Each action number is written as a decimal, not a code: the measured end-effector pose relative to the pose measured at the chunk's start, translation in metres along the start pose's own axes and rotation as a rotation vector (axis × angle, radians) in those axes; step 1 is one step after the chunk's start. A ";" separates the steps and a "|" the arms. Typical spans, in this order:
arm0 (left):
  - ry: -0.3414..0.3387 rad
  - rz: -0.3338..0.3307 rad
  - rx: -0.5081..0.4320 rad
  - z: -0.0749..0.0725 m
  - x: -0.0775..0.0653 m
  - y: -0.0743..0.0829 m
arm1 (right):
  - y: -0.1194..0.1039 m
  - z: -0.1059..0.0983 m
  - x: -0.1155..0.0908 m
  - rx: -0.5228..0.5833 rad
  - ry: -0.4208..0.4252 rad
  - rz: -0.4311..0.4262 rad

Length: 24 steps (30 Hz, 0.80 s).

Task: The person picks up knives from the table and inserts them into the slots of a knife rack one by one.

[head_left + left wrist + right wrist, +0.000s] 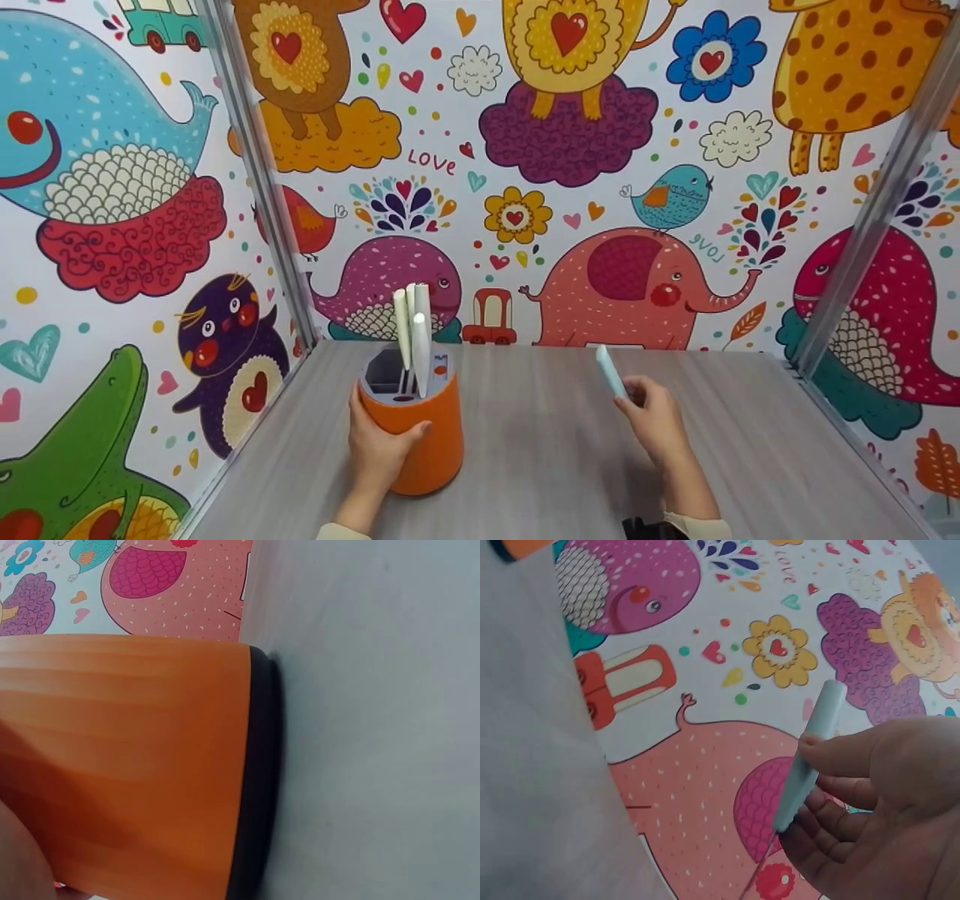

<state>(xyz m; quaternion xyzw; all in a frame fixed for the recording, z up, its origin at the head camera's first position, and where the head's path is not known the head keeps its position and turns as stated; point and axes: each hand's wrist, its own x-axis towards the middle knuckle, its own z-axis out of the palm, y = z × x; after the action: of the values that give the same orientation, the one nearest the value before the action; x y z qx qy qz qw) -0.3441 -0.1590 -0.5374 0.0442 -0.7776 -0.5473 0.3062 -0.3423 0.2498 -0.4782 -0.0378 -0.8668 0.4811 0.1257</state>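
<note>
On the left part of the table stands an orange, round knife holder (429,454) with a grey top and a black base rim. My left hand (381,444) grips its left side, thumb across the front; some fingers are hidden behind it. Several white and cream handles (420,337) stick up from the holder's slots. To the right, my right hand (658,420) pinches a knife by its pale blue handle (815,750), above the table. From the handle's lower end in the right wrist view runs a thin metal blade (759,870), seen nearly edge-on and cut off by the frame.
The grey wood-grain table (525,480) meets a printed back wall (442,202) with cartoon animals. Side panels with metal corner posts (259,172) stand left and right. A black strap (651,529) is at the right wrist.
</note>
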 end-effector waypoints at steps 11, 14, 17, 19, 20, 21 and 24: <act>0.008 0.031 0.009 -0.001 -0.001 0.000 | -0.042 0.032 -0.020 0.242 0.006 -0.123; 0.032 0.070 0.002 -0.001 -0.002 0.001 | -0.052 0.043 -0.027 0.312 -0.014 -0.182; 0.064 0.122 -0.007 -0.002 -0.004 0.005 | -0.059 0.052 -0.034 0.364 -0.043 -0.233; 0.106 0.184 0.000 -0.003 -0.005 0.011 | -0.062 0.058 -0.038 0.382 -0.065 -0.263; 0.139 0.237 0.008 -0.005 -0.005 0.014 | -0.064 0.061 -0.040 0.388 -0.074 -0.276; 0.176 0.305 0.018 -0.006 -0.005 0.017 | -0.065 0.063 -0.041 0.395 -0.082 -0.291; 0.303 0.567 0.052 -0.011 -0.005 0.032 | -0.069 0.072 -0.047 0.405 -0.112 -0.320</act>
<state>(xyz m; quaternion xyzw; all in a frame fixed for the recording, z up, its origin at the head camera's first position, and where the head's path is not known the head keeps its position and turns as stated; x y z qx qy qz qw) -0.3257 -0.1534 -0.5094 -0.0853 -0.7183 -0.4073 0.5576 -0.3116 0.1453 -0.4648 0.1523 -0.7533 0.6202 0.1571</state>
